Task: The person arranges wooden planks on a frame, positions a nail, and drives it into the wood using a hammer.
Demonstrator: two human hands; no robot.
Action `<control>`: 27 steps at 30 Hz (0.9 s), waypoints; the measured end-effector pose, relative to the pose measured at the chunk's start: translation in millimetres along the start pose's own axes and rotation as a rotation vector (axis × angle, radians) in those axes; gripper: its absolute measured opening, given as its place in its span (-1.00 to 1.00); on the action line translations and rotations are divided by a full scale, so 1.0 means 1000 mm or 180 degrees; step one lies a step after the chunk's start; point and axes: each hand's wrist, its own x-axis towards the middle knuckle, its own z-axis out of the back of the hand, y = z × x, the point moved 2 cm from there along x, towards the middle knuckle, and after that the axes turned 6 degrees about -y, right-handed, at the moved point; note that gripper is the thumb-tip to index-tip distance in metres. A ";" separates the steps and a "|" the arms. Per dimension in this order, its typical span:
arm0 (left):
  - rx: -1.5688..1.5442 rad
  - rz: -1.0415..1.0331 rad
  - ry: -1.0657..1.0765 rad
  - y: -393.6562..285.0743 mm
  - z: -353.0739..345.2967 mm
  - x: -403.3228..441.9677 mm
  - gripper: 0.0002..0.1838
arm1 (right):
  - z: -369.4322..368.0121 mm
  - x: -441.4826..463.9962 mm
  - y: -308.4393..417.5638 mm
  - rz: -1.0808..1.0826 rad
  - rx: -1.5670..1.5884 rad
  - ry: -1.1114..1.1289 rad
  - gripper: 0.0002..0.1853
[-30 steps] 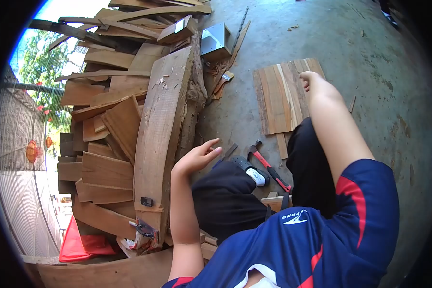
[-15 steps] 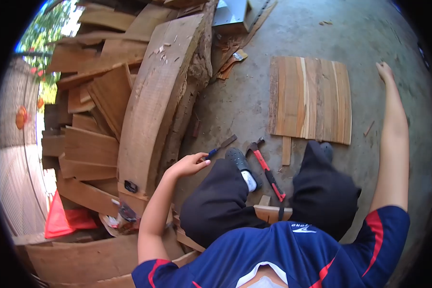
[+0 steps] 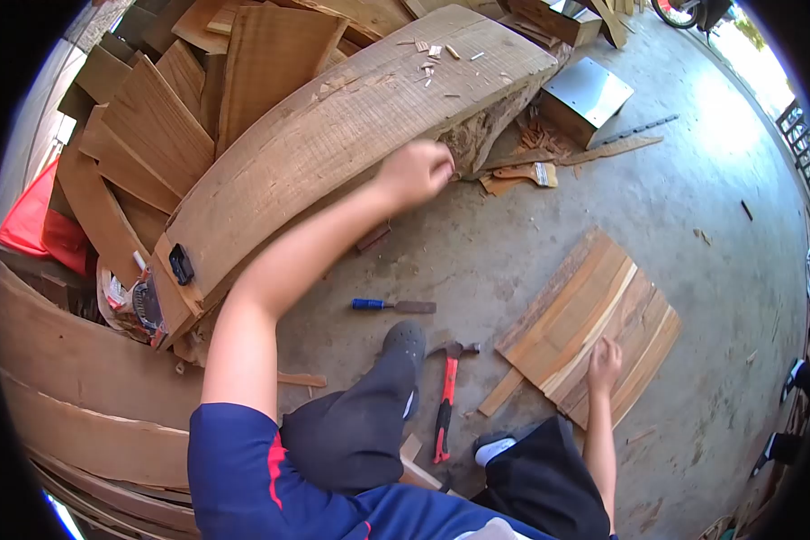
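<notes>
My left hand [image 3: 414, 171] is raised beside the edge of a thick wooden slab [image 3: 360, 121]. Its fingers are curled, and nothing shows in them. A flat paintbrush [image 3: 526, 173] lies on the floor just beyond that hand. Over the middle of a panel of wooden strips [image 3: 567, 306] is my right hand [image 3: 605, 362], fingers drawn together; whether they pinch anything is hidden. Between my legs and the slab lies a chisel [image 3: 394, 306] with a blue handle. A red and black claw hammer [image 3: 445, 400] rests on the concrete by my shoe.
Loose boards [image 3: 153, 126] are piled behind the slab, which carries wood chips and a small black object [image 3: 181, 265]. A metal-topped box [image 3: 589, 94] stands past the brush. At the right edge another person's feet [image 3: 774, 418] show.
My view has turned to the right. My left hand has left the chisel and reached forward to the slab's edge. My right hand has come from the far-right floor to over the panel.
</notes>
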 end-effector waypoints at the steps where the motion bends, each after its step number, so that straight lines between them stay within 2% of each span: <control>1: 0.0081 0.0359 0.0048 0.023 0.007 0.031 -0.84 | -0.003 -0.006 0.006 0.0178 -0.0174 -0.0060 -0.73; 2: -0.0040 0.0981 0.0094 0.043 0.013 0.055 -0.82 | -0.005 -0.009 0.005 0.0185 -0.0159 -0.0075 -0.73; 4: 0.0217 0.1534 -0.0291 0.102 0.014 0.097 -0.83 | -0.008 -0.017 0.007 0.0222 -0.0180 0.0022 -0.66; 6: 0.0212 0.1931 -0.0508 0.154 0.008 0.123 -0.80 | -0.005 -0.019 0.006 0.0221 -0.0205 0.0133 -0.64; 9: 0.0282 0.2292 -0.0738 0.161 -0.004 0.132 -0.81 | 0.000 -0.019 0.002 0.0284 -0.0294 0.0281 -0.60; 11: 0.0330 0.2348 -0.0695 0.159 -0.008 0.134 -0.80 | 0.001 -0.018 -0.002 0.0337 -0.0242 0.0186 -0.62; 16: 0.0710 0.1766 -0.0595 0.154 -0.010 0.143 -0.77 | 0.000 -0.022 -0.004 0.0316 -0.0171 0.0185 -0.65; 19: 0.1162 0.1707 -0.0465 0.149 -0.010 0.144 -0.78 | -0.004 -0.026 -0.002 0.0288 -0.0139 0.0195 -0.66; 23: 0.0960 0.1923 -0.0642 0.143 -0.009 0.140 -0.85 | -0.005 -0.029 0.003 0.0401 -0.0151 0.0225 -0.67; 25: -0.0097 0.2033 -0.1252 0.132 -0.009 0.126 -0.84 | -0.005 -0.031 0.004 0.0431 -0.0125 0.0202 -0.66; 27: -0.1044 0.2191 -0.1379 0.110 -0.010 0.096 -0.85 | -0.004 -0.035 0.005 0.0471 -0.0080 0.0141 -0.66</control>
